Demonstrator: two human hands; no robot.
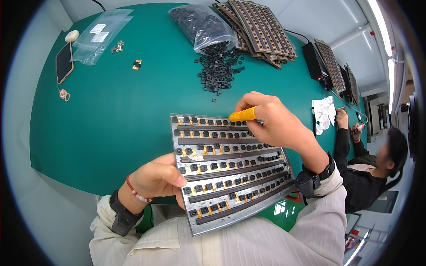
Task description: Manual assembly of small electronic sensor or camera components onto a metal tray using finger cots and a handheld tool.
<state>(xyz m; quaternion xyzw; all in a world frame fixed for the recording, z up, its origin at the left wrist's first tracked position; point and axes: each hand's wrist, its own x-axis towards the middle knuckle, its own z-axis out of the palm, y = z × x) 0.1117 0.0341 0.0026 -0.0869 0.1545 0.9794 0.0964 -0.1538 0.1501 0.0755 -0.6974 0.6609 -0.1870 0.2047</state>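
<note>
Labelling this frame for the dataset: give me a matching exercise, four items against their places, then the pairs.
Things:
1. orange tool
2. phone
3. loose black parts
4. metal tray

Places:
A. far left of the green table
B. held at its left edge by the left hand
C. in the right hand, tip over the tray's top row
D. spilled from the clear bag at the table's far side

Pairs: 1-C, 2-A, 3-D, 4-B

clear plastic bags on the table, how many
2: a flat clear bag at the far left near the phone, and a bag of black parts at the far middle, spilling open.
</note>
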